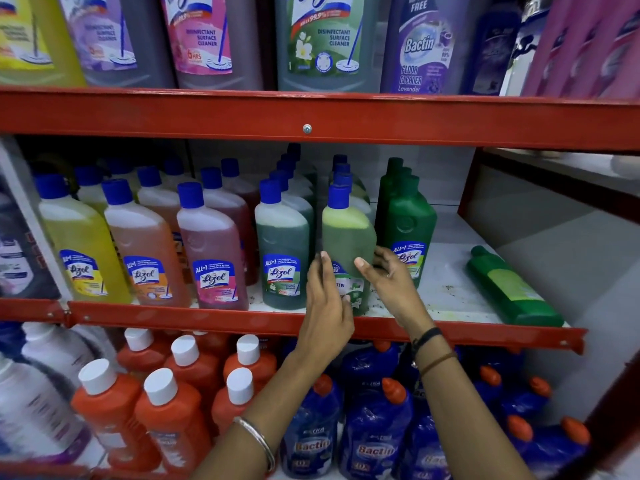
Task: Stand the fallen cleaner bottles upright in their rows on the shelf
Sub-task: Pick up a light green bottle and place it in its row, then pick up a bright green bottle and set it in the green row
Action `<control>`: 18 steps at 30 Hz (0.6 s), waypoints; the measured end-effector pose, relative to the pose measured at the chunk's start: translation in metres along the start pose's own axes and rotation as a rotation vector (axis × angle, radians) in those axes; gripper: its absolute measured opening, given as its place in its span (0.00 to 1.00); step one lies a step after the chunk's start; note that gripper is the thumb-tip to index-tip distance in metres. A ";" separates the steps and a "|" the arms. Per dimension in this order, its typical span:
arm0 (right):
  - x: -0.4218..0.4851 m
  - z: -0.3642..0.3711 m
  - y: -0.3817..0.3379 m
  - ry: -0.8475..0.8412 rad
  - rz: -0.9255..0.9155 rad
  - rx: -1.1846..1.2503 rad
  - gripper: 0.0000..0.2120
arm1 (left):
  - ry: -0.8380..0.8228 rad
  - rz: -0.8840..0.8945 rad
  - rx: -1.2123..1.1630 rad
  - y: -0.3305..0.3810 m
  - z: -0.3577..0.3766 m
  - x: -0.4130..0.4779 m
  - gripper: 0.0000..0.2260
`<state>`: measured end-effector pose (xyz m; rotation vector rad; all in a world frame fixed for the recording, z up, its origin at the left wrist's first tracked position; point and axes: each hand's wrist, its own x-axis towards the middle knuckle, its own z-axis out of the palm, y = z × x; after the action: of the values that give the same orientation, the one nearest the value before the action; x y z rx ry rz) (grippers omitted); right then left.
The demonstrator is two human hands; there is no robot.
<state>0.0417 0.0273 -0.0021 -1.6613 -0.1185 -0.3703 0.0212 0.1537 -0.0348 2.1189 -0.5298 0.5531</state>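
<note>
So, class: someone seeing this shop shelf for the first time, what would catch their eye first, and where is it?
Two hands, the left hand and right hand, flank a light green bottle standing at the front of the middle shelf. To the right, a dark green bottle lies fallen on its side, alone. Red shelf rails and rows of blue-capped bottles fill the left.

"Lizol" on the pink bottle (214,251) — "Bactin Floor Cleaner Lavender" on the purple bottle (424,46) above.

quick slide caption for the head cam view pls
Both hands, left hand and right hand, steady an upright light-green bottle on the middle shelf while a dark-green bottle lies fallen nearby.
</note>
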 end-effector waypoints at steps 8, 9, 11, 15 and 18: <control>0.001 -0.104 -0.007 0.350 -0.048 -0.321 0.14 | 0.082 0.371 -0.019 0.070 0.049 0.026 0.18; 0.004 -0.123 -0.004 0.394 -0.018 -0.425 0.13 | 0.022 0.354 -0.023 0.076 0.062 0.032 0.18; 0.007 -0.162 0.006 0.441 0.068 -0.679 0.12 | -0.108 0.275 -0.048 0.086 0.095 0.044 0.18; 0.010 -0.219 0.020 0.446 0.356 -0.994 0.19 | -0.323 -0.064 -0.245 0.107 0.157 0.066 0.17; 0.014 -0.243 0.023 0.281 0.542 -0.885 0.26 | -0.456 -0.264 -0.253 0.122 0.195 0.078 0.19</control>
<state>0.0202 -0.2158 0.0002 -2.3800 0.7980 -0.2404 0.0551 -0.0858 -0.0176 2.0256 -0.5253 -0.1483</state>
